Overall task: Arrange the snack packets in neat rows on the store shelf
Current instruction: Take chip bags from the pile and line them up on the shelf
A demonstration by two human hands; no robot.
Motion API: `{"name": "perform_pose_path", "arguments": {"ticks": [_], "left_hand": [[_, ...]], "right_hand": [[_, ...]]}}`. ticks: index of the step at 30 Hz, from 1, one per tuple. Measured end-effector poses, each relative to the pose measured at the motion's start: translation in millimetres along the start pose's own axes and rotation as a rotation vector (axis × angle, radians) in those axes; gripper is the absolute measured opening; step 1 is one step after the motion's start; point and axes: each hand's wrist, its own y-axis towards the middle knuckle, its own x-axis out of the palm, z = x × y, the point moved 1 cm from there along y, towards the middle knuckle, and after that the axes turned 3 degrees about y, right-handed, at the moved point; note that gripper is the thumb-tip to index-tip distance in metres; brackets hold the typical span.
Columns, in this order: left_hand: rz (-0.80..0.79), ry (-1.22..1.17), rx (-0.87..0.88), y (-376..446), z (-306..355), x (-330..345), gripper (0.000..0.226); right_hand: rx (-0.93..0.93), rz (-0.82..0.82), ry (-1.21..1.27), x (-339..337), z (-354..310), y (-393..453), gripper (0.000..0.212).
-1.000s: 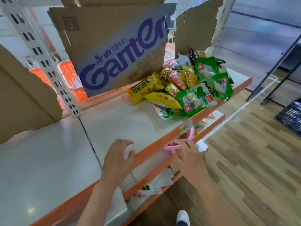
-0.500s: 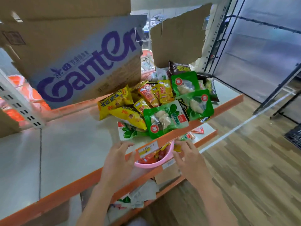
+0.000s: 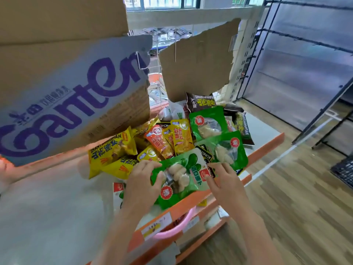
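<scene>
We see a pink basin (image 3: 172,229) on the lower shelf level, just below both hands; red-wrapped items lie in it, too hidden by the orange shelf lip (image 3: 191,202) to identify. Above and left of the hands, a torn Ganten cardboard box (image 3: 72,88) stands open-sided on the shelf (image 3: 47,207); its contents cannot be seen.

We hold a green snack packet (image 3: 181,176) between the two hands, at the front of the shelf over the lip. The left hand (image 3: 142,185) grips the packet's left edge, thumb on its face and fingers curled over the top edge. The right hand (image 3: 222,181) pinches the packet's right edge with thumb and fingertips.

Directly beyond the hands lies the unsorted pile: two more green packets (image 3: 225,148) just past the right hand, yellow packets (image 3: 111,155) just past the left hand, orange and yellow sachets (image 3: 172,138) between them, and dark packets (image 3: 200,102) farthest away. A white packet with a red label (image 3: 118,190) lies under the left wrist.
</scene>
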Motion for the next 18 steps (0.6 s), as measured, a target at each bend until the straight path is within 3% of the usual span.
{"name": "perform_pose_path", "arguments": {"ticks": [7, 15, 18], "left_hand": [[0.032, 0.063, 0.013, 52.5, 14.7, 19.6, 0.016], [0.119, 0.112, -0.051, 116.5, 72.7, 67.1, 0.019], [0.157, 0.132, -0.034, 153.4, 99.9, 77.0, 0.021]], "right_hand": [[-0.002, 0.042, 0.043, -26.0, 32.4, 59.0, 0.031], [-0.151, -0.014, 0.035, -68.3, 84.8, 138.9, 0.030], [-0.090, -0.022, 0.049, -84.7, 107.3, 166.2, 0.032]]}}
